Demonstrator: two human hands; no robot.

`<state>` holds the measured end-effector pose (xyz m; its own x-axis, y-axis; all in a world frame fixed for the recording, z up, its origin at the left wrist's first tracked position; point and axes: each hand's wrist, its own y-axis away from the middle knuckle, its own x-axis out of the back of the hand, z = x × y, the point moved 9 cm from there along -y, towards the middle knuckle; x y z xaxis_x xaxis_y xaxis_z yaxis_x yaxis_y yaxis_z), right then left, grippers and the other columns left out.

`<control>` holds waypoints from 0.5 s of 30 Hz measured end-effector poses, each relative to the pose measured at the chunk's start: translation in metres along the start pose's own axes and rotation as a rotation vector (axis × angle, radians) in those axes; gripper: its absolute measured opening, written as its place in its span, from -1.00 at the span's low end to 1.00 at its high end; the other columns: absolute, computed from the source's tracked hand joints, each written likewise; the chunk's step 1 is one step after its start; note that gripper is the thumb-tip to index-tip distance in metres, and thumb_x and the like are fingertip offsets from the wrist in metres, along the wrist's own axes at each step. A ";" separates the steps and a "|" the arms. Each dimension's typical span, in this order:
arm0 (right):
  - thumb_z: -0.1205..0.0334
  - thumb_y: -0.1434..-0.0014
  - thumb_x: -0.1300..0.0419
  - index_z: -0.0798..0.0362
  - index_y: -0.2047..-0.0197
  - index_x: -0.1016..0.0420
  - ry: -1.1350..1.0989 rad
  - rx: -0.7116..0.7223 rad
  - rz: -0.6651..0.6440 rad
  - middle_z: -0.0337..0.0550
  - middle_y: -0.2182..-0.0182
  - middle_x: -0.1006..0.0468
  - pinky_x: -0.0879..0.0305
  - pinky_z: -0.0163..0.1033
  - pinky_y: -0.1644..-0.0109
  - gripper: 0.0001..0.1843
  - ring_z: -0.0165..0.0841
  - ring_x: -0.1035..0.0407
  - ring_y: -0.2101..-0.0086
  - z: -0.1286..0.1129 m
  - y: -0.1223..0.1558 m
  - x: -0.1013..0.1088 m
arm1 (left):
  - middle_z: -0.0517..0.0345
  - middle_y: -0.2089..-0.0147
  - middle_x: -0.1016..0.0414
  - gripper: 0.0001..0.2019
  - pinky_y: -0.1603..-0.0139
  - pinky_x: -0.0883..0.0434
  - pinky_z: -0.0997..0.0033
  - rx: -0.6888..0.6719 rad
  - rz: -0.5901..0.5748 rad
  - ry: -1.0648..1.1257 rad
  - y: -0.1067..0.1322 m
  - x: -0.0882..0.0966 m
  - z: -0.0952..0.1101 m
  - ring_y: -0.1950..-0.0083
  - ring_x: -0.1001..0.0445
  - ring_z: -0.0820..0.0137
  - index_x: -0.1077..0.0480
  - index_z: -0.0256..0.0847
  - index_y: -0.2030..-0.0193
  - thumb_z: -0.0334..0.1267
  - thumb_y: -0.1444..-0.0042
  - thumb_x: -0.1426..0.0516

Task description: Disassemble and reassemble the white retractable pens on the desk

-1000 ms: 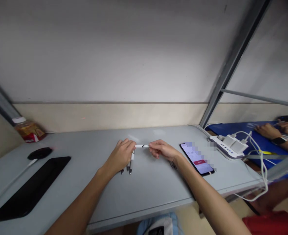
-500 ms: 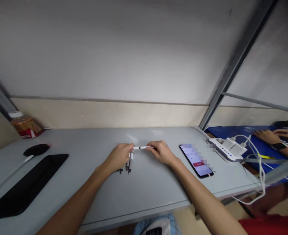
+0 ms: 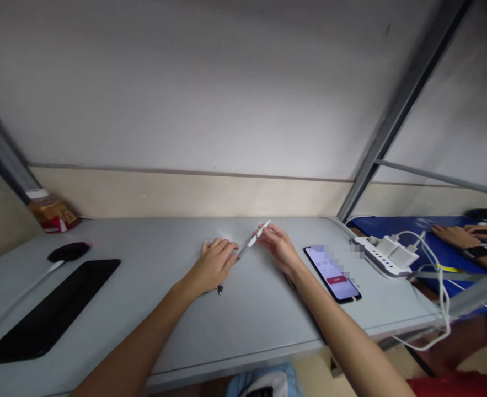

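Note:
A white pen (image 3: 260, 234) slants between my hands, its upper end by my right fingers and a thin grey part running down to my left fingertips. My right hand (image 3: 282, 249) pinches the white barrel above the desk. My left hand (image 3: 216, 264) is closed around the lower grey end, palm down. Beneath that hand lie other pens, mostly hidden; one dark pen tip (image 3: 220, 289) pokes out below it.
A grey desk (image 3: 251, 325) carries a lit phone (image 3: 333, 275), a white power strip (image 3: 384, 259) with plugs and cables, a black tablet-like slab (image 3: 53, 311), a black round object (image 3: 68, 252) and a bottle (image 3: 55, 212). Another person's hands (image 3: 454, 236) rest on a blue surface at right.
The pen has gone from level to slanted, its right end raised. My left hand has shifted slightly right and now covers more of the loose pens; my right hand has turned upward.

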<state>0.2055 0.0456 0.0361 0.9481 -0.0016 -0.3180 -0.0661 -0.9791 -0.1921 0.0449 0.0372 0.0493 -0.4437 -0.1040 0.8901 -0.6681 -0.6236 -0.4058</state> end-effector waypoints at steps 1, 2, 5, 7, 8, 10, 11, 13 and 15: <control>0.00 -0.05 -0.28 0.03 0.17 -0.44 -0.105 -0.020 0.029 -0.17 0.33 -0.51 -0.33 -0.28 0.23 -0.65 -0.38 -0.41 0.33 0.001 -0.001 0.005 | 0.11 0.11 -0.42 -0.74 0.00 -0.13 0.19 0.000 -0.007 0.002 0.000 -0.001 0.000 0.03 -0.29 0.27 -0.31 -0.12 0.05 -0.16 -0.34 0.14; 0.00 -0.07 -0.27 0.00 0.15 -0.41 -0.197 -0.043 0.045 -0.23 0.40 -0.47 -0.32 -0.32 0.35 -0.66 -0.43 -0.37 0.43 0.003 -0.002 0.009 | 0.11 0.10 -0.42 -0.74 -0.01 -0.12 0.18 0.005 -0.005 -0.002 0.001 -0.002 0.000 0.03 -0.28 0.27 -0.31 -0.12 0.05 -0.15 -0.33 0.13; 0.07 -0.11 -0.24 -0.07 0.10 -0.33 -0.369 -0.072 0.049 -0.41 0.58 -0.23 0.07 -0.47 0.67 -0.69 -0.57 -0.03 0.68 0.002 -0.004 0.016 | 0.08 0.10 -0.41 -0.76 0.02 -0.12 0.17 0.034 0.020 -0.044 0.001 0.000 -0.006 0.02 -0.27 0.24 -0.33 -0.13 0.09 -0.15 -0.31 0.10; 0.13 -0.13 -0.23 -0.17 0.00 -0.26 -0.401 -0.071 0.045 -0.44 0.59 -0.14 0.25 -0.48 0.70 -0.62 -0.58 0.11 0.70 -0.001 -0.003 0.019 | 0.06 0.11 -0.41 -0.79 0.04 -0.11 0.17 0.049 0.034 -0.073 0.001 0.002 -0.010 0.04 -0.26 0.23 -0.34 -0.13 0.13 -0.18 -0.29 0.07; 0.15 -0.13 -0.23 -0.21 -0.04 -0.23 -0.404 -0.073 0.040 -0.45 0.60 -0.11 0.27 -0.48 0.69 -0.59 -0.57 0.14 0.70 -0.002 -0.002 0.020 | 0.06 0.12 -0.41 -0.81 0.04 -0.10 0.16 0.056 0.037 -0.083 0.001 0.002 -0.012 0.05 -0.26 0.23 -0.34 -0.14 0.14 -0.19 -0.27 0.06; 0.15 -0.13 -0.22 -0.23 -0.04 -0.21 -0.394 -0.076 0.034 -0.46 0.61 -0.04 0.29 -0.47 0.69 -0.58 -0.56 0.18 0.69 -0.003 -0.001 0.020 | 0.07 0.13 -0.41 -0.83 0.04 -0.10 0.15 0.069 0.036 -0.094 0.002 0.002 -0.016 0.06 -0.25 0.23 -0.34 -0.13 0.15 -0.21 -0.25 0.04; 0.14 -0.13 -0.22 -0.23 -0.03 -0.21 -0.387 -0.077 0.033 -0.46 0.61 -0.02 0.30 -0.46 0.69 -0.59 -0.56 0.20 0.69 -0.003 -0.001 0.020 | 0.07 0.13 -0.41 -0.84 0.04 -0.10 0.14 0.074 0.032 -0.096 0.002 0.001 -0.018 0.06 -0.25 0.22 -0.33 -0.13 0.16 -0.22 -0.23 0.03; 0.11 -0.13 -0.22 -0.23 -0.02 -0.20 -0.368 -0.072 0.035 -0.46 0.61 0.00 0.32 -0.45 0.68 -0.59 -0.55 0.22 0.69 -0.002 -0.002 0.019 | 0.07 0.12 -0.40 -0.85 0.05 -0.10 0.14 0.081 0.024 -0.101 0.002 -0.001 -0.020 0.05 -0.25 0.21 -0.33 -0.12 0.16 -0.22 -0.21 0.01; 0.10 -0.13 -0.22 -0.24 -0.04 -0.19 -0.355 -0.064 0.036 -0.46 0.61 -0.01 0.34 -0.45 0.68 -0.57 -0.55 0.23 0.69 -0.002 -0.003 0.019 | 0.07 0.13 -0.40 -0.86 0.06 -0.10 0.13 0.093 0.022 -0.110 0.002 -0.003 -0.022 0.05 -0.25 0.20 -0.33 -0.12 0.16 -0.22 -0.20 0.00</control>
<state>0.2246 0.0485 0.0319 0.7775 0.0236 -0.6284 -0.0668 -0.9906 -0.1197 0.0315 0.0532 0.0417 -0.3858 -0.1996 0.9007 -0.5988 -0.6885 -0.4091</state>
